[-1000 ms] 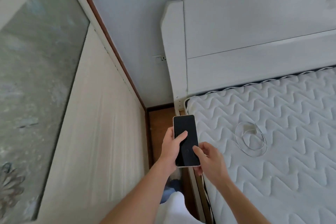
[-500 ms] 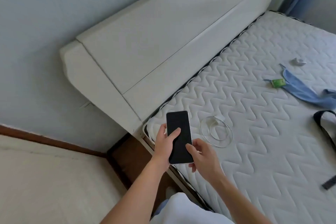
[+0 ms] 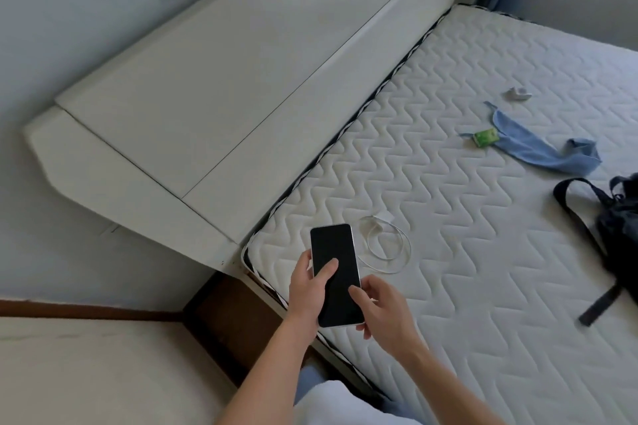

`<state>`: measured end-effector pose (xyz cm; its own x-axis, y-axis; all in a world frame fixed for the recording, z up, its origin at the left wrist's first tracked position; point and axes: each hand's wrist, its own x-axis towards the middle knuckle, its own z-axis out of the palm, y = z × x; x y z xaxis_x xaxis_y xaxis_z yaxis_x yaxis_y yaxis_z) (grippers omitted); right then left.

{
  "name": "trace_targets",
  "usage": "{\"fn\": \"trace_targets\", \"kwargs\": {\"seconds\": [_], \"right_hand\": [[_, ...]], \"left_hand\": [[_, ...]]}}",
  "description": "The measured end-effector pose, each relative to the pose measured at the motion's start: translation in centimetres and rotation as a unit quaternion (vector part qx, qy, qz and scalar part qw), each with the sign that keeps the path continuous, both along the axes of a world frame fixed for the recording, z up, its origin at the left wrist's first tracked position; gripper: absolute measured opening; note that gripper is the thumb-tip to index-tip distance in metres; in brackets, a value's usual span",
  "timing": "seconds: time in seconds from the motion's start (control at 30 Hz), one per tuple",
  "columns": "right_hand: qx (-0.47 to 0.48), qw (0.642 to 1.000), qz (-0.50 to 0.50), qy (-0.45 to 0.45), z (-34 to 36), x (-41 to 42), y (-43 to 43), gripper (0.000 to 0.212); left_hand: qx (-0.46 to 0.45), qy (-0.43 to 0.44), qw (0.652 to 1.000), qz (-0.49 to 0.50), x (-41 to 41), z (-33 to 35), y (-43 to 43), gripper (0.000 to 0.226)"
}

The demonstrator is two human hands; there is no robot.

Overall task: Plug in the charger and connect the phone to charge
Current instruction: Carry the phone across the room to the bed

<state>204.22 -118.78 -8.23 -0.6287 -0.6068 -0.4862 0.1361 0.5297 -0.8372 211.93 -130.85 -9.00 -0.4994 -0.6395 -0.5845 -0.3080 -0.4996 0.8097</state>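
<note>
A phone (image 3: 336,262) with a dark screen and a white rim is held above the near corner of the mattress. My left hand (image 3: 307,293) grips its left edge, thumb across the glass. My right hand (image 3: 383,312) holds its lower right corner, fingers curled under it. Just to the right of the phone, a white charger cable (image 3: 388,247) lies coiled on the mattress, with a small white plug block (image 3: 384,218) at its far end. Neither hand touches the cable.
The white quilted mattress (image 3: 466,252) meets a white headboard (image 3: 214,107) at the left. On the mattress lie a green packet (image 3: 485,137), a blue cloth (image 3: 538,145), a small white object (image 3: 518,93) and a dark strapped bag (image 3: 618,217). A narrow brown floor gap (image 3: 234,317) runs beside the bed.
The view has swung right and down from the wall and wardrobe to the bed, bringing the cloth, packet and bag into sight. Both hands keep their hold on the phone.
</note>
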Motion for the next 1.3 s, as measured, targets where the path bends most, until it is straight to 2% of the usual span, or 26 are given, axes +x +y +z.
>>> {"fn": "trace_targets", "kwargs": {"seconds": [0.2, 0.43, 0.57, 0.67, 0.73, 0.87, 0.97, 1.07, 1.2, 1.3], "right_hand": [[0.014, 0.999, 0.008, -0.037, -2.0, -0.8, 0.1, 0.029], [0.063, 0.997, -0.011, -0.036, -6.4, -2.9, -4.6, 0.025], [0.09, 0.996, -0.008, -0.028, -11.5, -4.9, -8.1, 0.028], [0.096, 0.994, -0.023, -0.041, -16.8, -6.0, -10.2, 0.03], [0.115, 0.992, -0.044, -0.039, -20.6, -6.8, -10.8, 0.029], [0.202, 0.977, 0.003, 0.066, -27.5, -7.1, -9.4, 0.017], [0.27, 0.943, 0.107, 0.161, -32.0, -5.6, -7.4, 0.039], [0.278, 0.912, 0.2, 0.227, -35.2, -4.3, -6.3, 0.057], [0.302, 0.889, 0.214, 0.268, -37.0, -3.5, -5.6, 0.074], [0.326, 0.871, 0.233, 0.285, -37.6, -3.0, -5.2, 0.077]], "left_hand": [[-0.001, -0.015, 1.0, -0.026, -0.6, -1.4, -0.3, 0.025], [0.021, -0.042, 0.997, -0.065, -3.4, -6.5, -5.5, 0.026], [0.034, -0.065, 0.994, -0.076, -5.5, -11.6, -9.5, 0.029], [0.016, -0.071, 0.992, -0.1, -7.1, -16.4, -12.6, 0.023], [0.0, -0.087, 0.989, -0.12, -8.1, -20.1, -14.5, 0.026], [-0.017, -0.152, 0.977, -0.15, -9.1, -26.8, -16.8, 0.03], [-0.036, -0.182, 0.969, -0.166, -10.1, -30.4, -17.7, 0.024], [-0.058, -0.191, 0.964, -0.173, -11.5, -33.3, -17.9, 0.022], [-0.094, -0.208, 0.954, -0.193, -12.9, -35.1, -17.7, 0.022], [-0.156, -0.242, 0.925, -0.246, -13.3, -35.3, -17.9, 0.023]]}}
